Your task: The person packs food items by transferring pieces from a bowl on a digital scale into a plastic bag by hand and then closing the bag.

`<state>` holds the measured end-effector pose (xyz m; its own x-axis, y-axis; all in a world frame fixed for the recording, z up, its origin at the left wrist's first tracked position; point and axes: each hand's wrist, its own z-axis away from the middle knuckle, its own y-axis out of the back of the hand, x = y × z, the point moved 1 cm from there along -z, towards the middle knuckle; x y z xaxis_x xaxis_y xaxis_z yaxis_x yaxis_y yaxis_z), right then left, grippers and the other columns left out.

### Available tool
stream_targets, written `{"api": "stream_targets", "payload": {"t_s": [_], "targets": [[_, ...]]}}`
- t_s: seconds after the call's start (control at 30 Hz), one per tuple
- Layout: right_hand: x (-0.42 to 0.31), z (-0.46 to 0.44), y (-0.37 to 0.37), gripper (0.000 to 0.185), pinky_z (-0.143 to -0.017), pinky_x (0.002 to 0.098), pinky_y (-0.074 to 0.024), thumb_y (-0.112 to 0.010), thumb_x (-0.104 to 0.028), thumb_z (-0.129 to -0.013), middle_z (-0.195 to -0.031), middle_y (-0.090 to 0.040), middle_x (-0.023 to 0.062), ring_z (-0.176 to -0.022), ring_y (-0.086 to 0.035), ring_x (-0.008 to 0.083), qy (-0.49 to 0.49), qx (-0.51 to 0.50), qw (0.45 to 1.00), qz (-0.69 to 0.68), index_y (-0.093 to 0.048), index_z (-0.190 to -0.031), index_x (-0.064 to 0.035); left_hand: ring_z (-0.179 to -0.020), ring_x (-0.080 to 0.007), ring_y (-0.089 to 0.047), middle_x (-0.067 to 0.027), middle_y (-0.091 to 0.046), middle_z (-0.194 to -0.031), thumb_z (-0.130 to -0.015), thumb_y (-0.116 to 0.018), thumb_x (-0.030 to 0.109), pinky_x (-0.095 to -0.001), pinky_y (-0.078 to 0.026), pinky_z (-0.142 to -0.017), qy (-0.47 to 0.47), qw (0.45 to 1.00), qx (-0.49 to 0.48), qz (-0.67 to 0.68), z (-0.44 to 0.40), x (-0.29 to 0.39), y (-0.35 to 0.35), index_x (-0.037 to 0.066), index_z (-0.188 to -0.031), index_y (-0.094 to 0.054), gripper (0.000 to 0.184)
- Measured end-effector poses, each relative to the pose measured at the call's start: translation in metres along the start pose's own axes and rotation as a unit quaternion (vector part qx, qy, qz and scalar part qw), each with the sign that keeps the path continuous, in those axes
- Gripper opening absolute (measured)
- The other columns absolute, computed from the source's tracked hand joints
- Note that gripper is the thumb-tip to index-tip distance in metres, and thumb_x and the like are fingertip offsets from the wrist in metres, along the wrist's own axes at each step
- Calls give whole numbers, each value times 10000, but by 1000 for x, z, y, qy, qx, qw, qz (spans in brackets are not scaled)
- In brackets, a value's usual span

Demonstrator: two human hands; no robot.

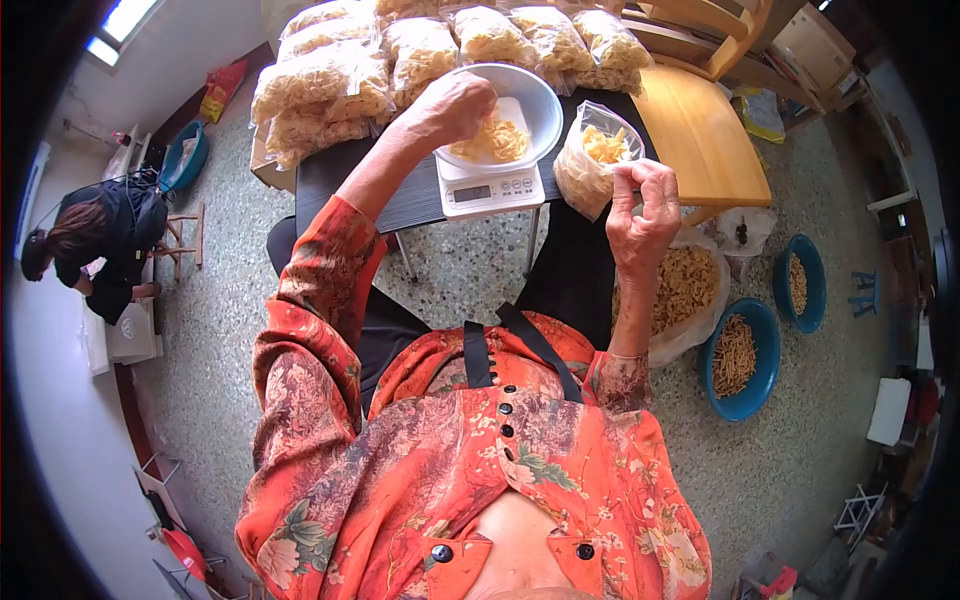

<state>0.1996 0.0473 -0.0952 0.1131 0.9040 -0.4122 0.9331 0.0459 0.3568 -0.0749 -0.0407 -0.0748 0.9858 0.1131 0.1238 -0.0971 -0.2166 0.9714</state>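
Observation:
My left hand [458, 104] is closed over the left side of a white bowl [546, 112]; what its fingers hold, if anything, is hidden. Pale yellow dried pieces [499, 138] lie in the bowl, which rests on a white scale [491, 192] with a display and buttons. To the right, my right hand [645, 208] pinches the rim of an open clear plastic bag [582, 172]. Similar yellow pieces fill this bag, which stands upright by the dark table's right edge.
Filled bags [322, 88] are stacked along the back of the dark table [345, 172]. A wooden chair [705, 135] is at right. Below it are a large open bag [690, 290] and blue basins [765, 370] on the floor. Another person [115, 225] bends forward at far left.

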Motion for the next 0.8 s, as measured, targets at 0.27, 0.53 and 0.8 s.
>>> {"api": "stream_targets", "payload": {"t_s": [0.27,0.53,0.8], "targets": [[3,2,-1,101,-736,378,-542,-719,5,-840,-909,-637,120,-840,-649,278,-16,-1,1000,-13,-639,-894,-21,-647,-100,-658,-68,-715,-796,-801,-766,104,-229,-556,-585,164,903,38,396,11,-13,28,-18,-950,-729,196],[4,3,-5,106,-727,383,-542,-723,9,-835,-897,-635,125,-813,-648,286,-16,3,1000,-22,-636,-889,-17,-679,-125,-672,-93,-703,-849,-811,-819,78,-204,-557,-590,171,651,53,737,11,-32,25,-44,-1057,-685,306],[-1,0,-7,96,-724,382,-544,-723,11,-824,-869,-638,125,-810,-647,291,-6,13,999,-29,-646,-875,-14,-751,-112,-678,-81,-712,-890,-841,-791,91,-213,-566,-683,59,592,-14,803,-10,22,36,-10,-1055,-694,255]]}}
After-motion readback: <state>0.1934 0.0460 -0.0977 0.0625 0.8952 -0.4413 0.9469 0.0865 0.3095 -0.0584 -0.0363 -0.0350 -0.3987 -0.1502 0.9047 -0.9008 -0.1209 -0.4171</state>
